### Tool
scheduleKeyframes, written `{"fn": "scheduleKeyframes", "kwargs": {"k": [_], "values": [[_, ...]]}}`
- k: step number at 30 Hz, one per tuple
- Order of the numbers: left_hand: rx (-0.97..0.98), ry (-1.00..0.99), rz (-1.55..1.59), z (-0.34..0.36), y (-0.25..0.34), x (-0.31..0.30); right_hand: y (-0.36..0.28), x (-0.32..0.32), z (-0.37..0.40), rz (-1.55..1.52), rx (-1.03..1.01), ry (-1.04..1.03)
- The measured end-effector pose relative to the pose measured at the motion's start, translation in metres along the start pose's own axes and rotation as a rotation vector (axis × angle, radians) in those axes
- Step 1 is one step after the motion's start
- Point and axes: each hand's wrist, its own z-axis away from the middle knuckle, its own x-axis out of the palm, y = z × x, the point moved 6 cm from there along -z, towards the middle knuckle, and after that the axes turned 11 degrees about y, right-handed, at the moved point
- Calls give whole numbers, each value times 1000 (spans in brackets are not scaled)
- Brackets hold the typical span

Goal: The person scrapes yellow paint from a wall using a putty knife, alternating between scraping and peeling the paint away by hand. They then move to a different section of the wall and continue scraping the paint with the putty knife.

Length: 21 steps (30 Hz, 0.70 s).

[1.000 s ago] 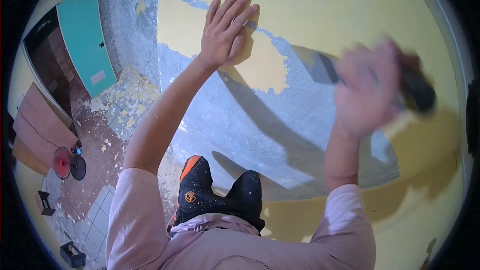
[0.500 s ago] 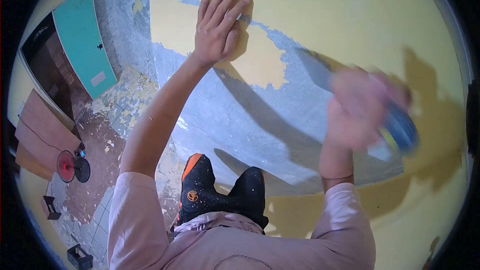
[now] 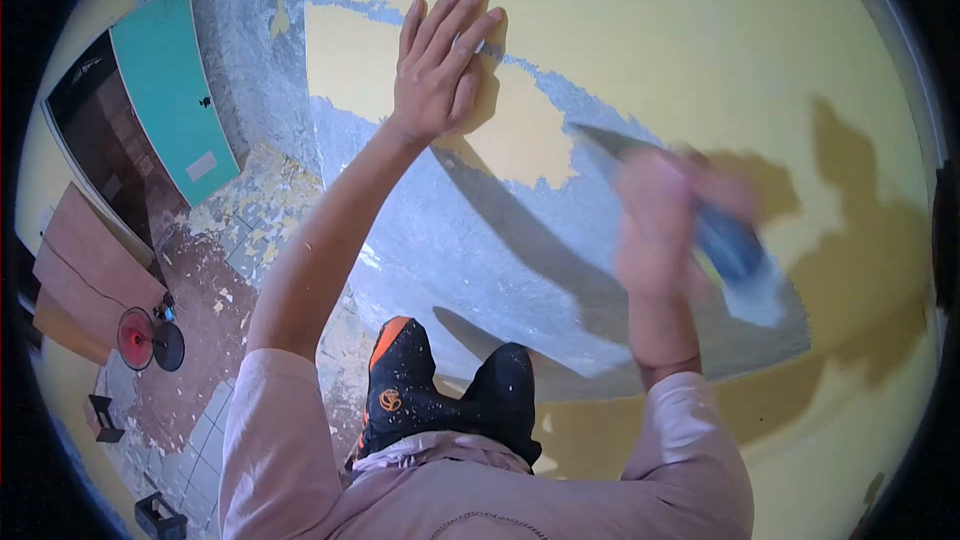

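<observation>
My left hand point(image 3: 437, 80) lies flat with its fingers spread on the yellow painted wall point(image 3: 700, 40), at the edge of a leftover yellow paint patch. Lower and to the right, my right hand point(image 3: 660, 215) is closed around the blue handle of a scraper point(image 3: 732, 245). Motion smears this hand and the tool. The scraper's dark blade points up and left, close to the right tip of the yellow patch. Below both hands spreads a bare grey area point(image 3: 480, 250) with ragged paint edges.
Paint flakes point(image 3: 262, 202) litter the floor on the left. A green door panel point(image 3: 172, 90) stands by a dark opening, with a brown board point(image 3: 95, 255) below it. A red and black round object point(image 3: 137, 338) and small dark stools point(image 3: 160, 515) are on the floor.
My right hand has swung left with the scraper, bringing the blade toward the yellow patch. My left hand keeps its place on the wall, while the whole view has shifted slightly.
</observation>
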Motion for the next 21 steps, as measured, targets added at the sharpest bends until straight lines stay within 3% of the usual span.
{"fn": "scheduleKeyframes", "kwargs": {"k": [2,3,6,8,10,13,15,16,17,18,19,20,21], "values": [[8,-17,-36,2,1,1,-23,-26,-11,-793,111,125],[-12,-32,-22,2,1,0,-20,-26,-8,-788,120,133],[5,-3,-4,2,2,2,-20,-17,23,-185,-302,-85],[-14,-74,-88,12,4,1,-6,-28,53,-231,-127,-193],[-115,-184,-243,39,4,-1,9,-53,95,18,14,-165],[-305,-435,-225,119,27,-28,32,-113,183,190,423,-100],[-424,-736,-91,216,67,-71,29,-157,234,342,702,27],[-576,-849,48,271,100,-105,22,-180,258,429,844,111],[-853,-1063,201,302,139,-146,15,-209,291,532,934,113],[-736,-1274,395,419,162,-200,12,-235,317,637,1027,116],[-736,-1555,282,367,181,-223,7,-247,315,636,1044,140],[-712,-1582,292,386,185,-247,-4,-256,306,681,1057,91],[-1099,-1505,-147,429,156,-288,-14,-262,303,731,1071,40]]}}
